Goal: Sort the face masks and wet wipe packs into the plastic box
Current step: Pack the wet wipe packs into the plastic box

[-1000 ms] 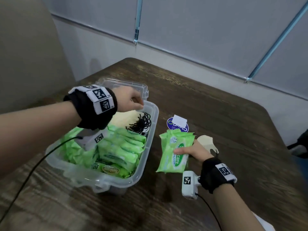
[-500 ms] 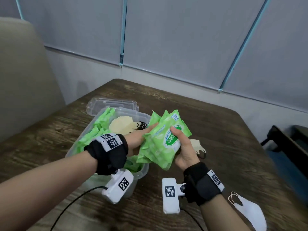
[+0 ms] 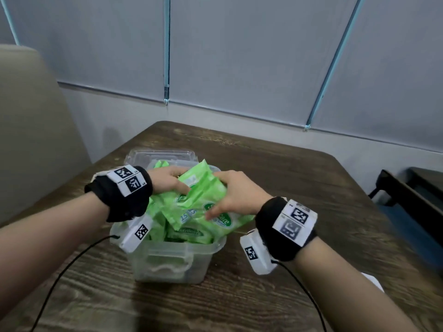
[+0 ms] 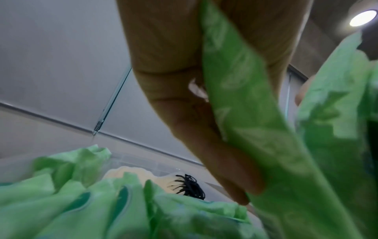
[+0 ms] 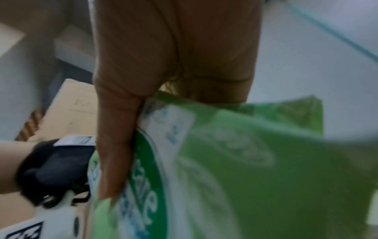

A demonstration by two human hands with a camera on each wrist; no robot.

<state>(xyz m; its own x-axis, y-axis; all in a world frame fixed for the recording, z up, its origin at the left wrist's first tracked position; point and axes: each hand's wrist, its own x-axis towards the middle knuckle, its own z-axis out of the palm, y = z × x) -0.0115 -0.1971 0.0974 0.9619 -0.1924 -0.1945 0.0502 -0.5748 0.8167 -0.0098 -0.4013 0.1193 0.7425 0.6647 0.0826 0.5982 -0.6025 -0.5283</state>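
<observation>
A clear plastic box point(image 3: 167, 264) stands mid-table, packed with green wet wipe packs point(image 4: 81, 207). A beige face mask with black ear loops point(image 4: 184, 182) lies at the box's far end. Both hands hold a bundle of green wet wipe packs point(image 3: 199, 204) tilted over the box's open top, touching the packs below. My left hand point(image 3: 175, 182) grips the bundle's far left edge, with a pack point(image 4: 245, 113) between thumb and fingers. My right hand point(image 3: 230, 195) grips the right side, its thumb lying on the printed label point(image 5: 155, 161). A white mask point(image 3: 375, 281) peeks out behind my right forearm.
The box's clear lid point(image 3: 160, 154) lies flat just behind it. A beige chair back point(image 3: 36, 121) stands to the left, and dark furniture point(image 3: 412, 195) sits beyond the table's right edge. Black cables point(image 3: 72, 264) trail from both wrists across the wooden table point(image 3: 299, 178).
The bundle of packs went from the table right of the box, up into both hands, then left and down onto the box's contents. My left hand joined the right on it.
</observation>
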